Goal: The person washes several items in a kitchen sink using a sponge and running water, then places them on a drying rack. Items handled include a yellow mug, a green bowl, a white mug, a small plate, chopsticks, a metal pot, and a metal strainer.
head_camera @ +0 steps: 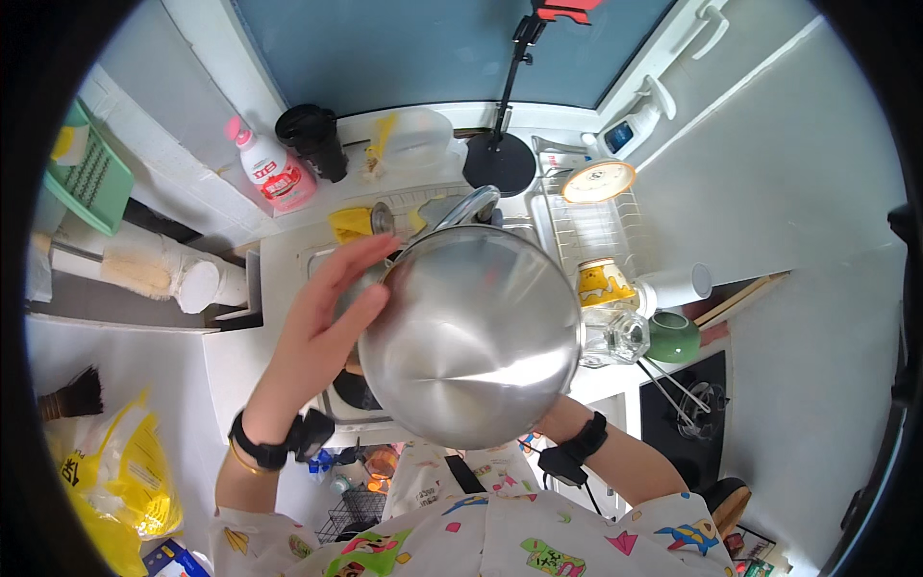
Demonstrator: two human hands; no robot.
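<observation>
A large round stainless steel vessel [476, 339], perhaps a pot or basin, is held up over the sink [339, 415], its shiny round face towards me. At its upper left edge is my left hand [324, 310], thumb and fingers spread apart; the thumb tip overlaps the metal, and I see no firm grip. My right hand [557, 418] supports the vessel at the lower right, its fingers hidden behind the steel. Just beyond the rim shows the chrome faucet [469, 205]. Most of the sink is covered by the vessel.
Right of the sink, a wire dish rack [595, 231] holds a plate [598, 182]; a yellow patterned cup [604, 281], glass jar [624, 335] and green bowl [674, 337] stand nearby. Behind are a pink-capped pump bottle [277, 173], black tumbler [315, 141] and black stand [499, 162].
</observation>
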